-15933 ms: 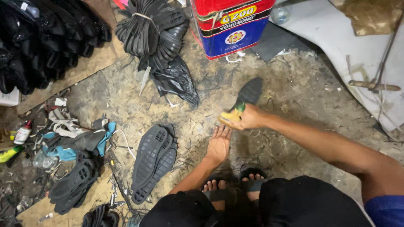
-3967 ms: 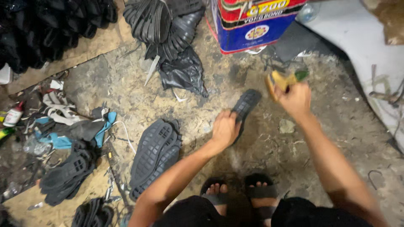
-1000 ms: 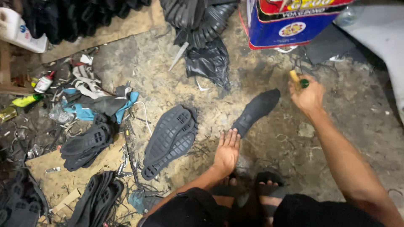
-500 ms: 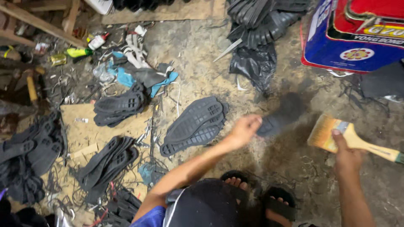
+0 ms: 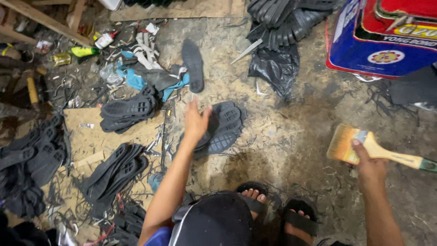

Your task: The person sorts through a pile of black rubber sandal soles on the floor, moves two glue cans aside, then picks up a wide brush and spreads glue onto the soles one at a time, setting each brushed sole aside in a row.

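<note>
Two hands are working apart from each other: our left hand (image 5: 196, 122) is stretching out with fingers spread and gripping nothing, while our right hand (image 5: 369, 163) is clamping the wooden handle of a wide paintbrush (image 5: 364, 146). Half a second ago the left hand was pinching a thin black insole beside the brush; now that insole (image 5: 193, 64) is lying or landing well ahead on the floor, next to the blue rags (image 5: 136, 78), so we are judging that piece brushed and tossed aside. Just under the open fingers a stack of black treaded soles (image 5: 224, 128) is resting. Further out, more sole piles (image 5: 128, 107) are sitting on cardboard (image 5: 82, 119) to the left. We are squatting on a gritty, stained concrete floor (image 5: 291, 132), with a red and blue tin (image 5: 387, 38) standing at the upper right.
</note>
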